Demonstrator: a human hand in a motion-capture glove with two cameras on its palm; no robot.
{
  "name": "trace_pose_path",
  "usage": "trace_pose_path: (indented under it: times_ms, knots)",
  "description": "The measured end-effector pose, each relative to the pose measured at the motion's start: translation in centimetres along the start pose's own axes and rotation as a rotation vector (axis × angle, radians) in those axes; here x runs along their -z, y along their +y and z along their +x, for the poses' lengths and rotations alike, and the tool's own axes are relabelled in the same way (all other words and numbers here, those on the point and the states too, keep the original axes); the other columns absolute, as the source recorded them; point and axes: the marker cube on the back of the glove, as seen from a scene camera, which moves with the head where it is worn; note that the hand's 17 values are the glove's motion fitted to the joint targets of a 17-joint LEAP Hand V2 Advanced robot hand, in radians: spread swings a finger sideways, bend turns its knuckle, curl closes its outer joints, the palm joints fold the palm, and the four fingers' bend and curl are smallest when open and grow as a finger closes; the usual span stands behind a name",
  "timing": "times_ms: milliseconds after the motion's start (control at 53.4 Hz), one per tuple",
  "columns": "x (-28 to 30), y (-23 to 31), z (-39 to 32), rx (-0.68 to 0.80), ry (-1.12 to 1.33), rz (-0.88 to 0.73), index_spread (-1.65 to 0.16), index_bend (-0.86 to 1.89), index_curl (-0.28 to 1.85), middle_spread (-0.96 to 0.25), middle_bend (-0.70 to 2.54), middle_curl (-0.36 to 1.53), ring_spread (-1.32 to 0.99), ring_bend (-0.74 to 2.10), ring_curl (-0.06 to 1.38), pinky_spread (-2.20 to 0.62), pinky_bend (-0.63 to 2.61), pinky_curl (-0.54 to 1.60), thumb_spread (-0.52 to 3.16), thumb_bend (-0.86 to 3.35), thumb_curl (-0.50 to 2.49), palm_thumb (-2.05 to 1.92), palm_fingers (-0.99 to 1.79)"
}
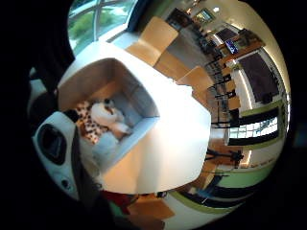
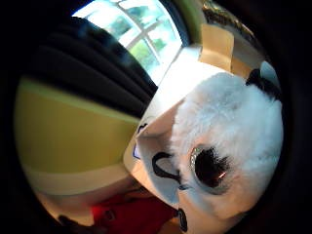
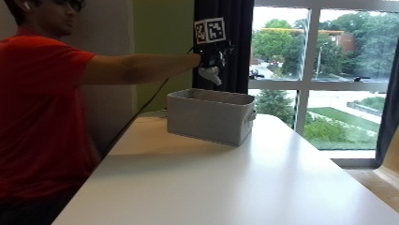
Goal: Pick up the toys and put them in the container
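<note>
Holding fluffy white panda plush (image 2: 229,141) in curled gloved right hand (image 3: 210,63) above grey fabric bin (image 3: 209,117) (others inside); next, release.

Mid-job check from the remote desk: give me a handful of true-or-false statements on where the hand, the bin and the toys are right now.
1. The gloved right hand is above the grey fabric container. True.
2. The container lies tipped on its side. False: it stands upright on the white table, open side up.
3. Soft toys already lie inside the container. True: a white plush and a spotted plush are in it.
4. A white furry toy with a dark eye is close against the palm. True.
5. Toys are scattered over the tabletop in the outside view. False: only the container shows on it.
6. The container sits at the table end nearest the camera. False: it is at the far end, towards the window.
</note>
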Motion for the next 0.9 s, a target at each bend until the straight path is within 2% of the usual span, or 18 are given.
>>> trace_pose_path:
  times_ms: [206, 281, 356, 431, 524, 749, 899]
  knots:
    - [-1.4, 0.2, -0.9, 0.001, 0.024, -0.106, -0.28, 0.78, 1.01, -0.29, 1.11, 0.92, -0.36, 1.38, 0.58, -0.48, 0.94, 0.46, 0.32, -0.02, 1.13, 0.5, 1.11]
    - [-1.9, 0.6, -0.7, -0.003, 0.064, -0.198, -0.3, 0.66, 1.0, -0.31, 1.02, 0.88, -0.37, 1.33, 0.56, -0.48, 0.94, 0.45, 0.37, -0.03, 1.12, 0.46, 0.97]
    - [-2.5, 0.9, -0.6, -0.015, 0.097, -0.256, -0.31, 0.38, 0.94, -0.34, 0.88, 0.83, -0.39, 1.33, 0.55, -0.44, 1.02, 0.47, 0.53, -0.07, 1.06, 0.36, 0.69]
    - [-2.9, 1.4, 0.1, -0.029, 0.119, -0.256, -0.33, 0.3, 0.89, -0.36, 0.8, 0.77, -0.4, 1.21, 0.52, -0.35, 0.95, 0.47, 0.76, -0.08, 0.96, 0.18, 0.36]
    - [-3.1, 1.8, 0.7, -0.035, 0.099, -0.216, -0.37, 0.21, 0.8, -0.35, 0.66, 0.7, -0.38, 1.06, 0.44, -0.23, 0.96, 0.43, 0.92, -0.06, 0.84, 0.09, 0.17]
    - [-3.5, 3.0, 2.2, -0.044, 0.05, -0.207, -0.41, 0.21, 0.71, -0.27, 0.47, 0.59, -0.3, 0.84, 0.34, -0.06, 0.93, 0.39, 1.08, -0.05, 0.64, -0.02, 0.05]
    - [-4.0, 4.2, 3.2, -0.064, 0.029, -0.199, -0.41, 0.2, 0.67, -0.23, 0.42, 0.55, -0.26, 0.79, 0.31, -0.01, 0.9, 0.37, 1.11, -0.04, 0.55, -0.03, 0.06]
